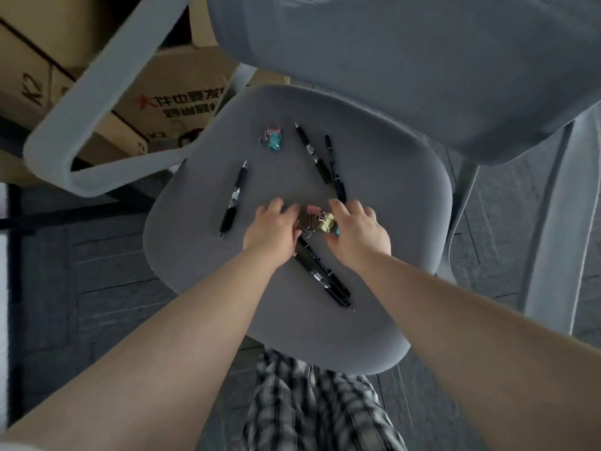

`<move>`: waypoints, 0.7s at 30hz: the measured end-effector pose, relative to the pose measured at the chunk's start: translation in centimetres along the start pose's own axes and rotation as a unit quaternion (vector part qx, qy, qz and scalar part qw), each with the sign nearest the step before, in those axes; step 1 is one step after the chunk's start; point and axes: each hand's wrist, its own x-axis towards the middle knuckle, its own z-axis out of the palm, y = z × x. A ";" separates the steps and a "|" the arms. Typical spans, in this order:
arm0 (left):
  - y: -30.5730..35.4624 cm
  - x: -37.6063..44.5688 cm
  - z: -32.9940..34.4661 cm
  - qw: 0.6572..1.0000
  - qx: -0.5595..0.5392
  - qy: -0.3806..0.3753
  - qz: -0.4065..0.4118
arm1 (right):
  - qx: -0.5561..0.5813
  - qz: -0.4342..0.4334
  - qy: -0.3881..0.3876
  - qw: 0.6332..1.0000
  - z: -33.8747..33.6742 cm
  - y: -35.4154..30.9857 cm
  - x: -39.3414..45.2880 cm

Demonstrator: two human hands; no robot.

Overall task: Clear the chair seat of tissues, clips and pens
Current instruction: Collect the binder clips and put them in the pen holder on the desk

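On the grey chair seat (374, 177), a black pen (233, 200) lies just left of the left hand (271, 229), whose fingers curl loosely beside a pink clip (313, 209). A yellow clip (326, 222) sits between the hands. The right hand (357, 234) cups over it, fingers spread, gripping nothing visible. Beyond the hands lie two pens (322, 159) and teal clips (272, 139); under the wrists, more pens (320, 271).
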 end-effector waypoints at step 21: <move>-1.9 4.9 -3.7 0.996 -0.084 0.017 -0.036 | 0.005 0.096 0.002 0.995 1.8 -2.4 1.3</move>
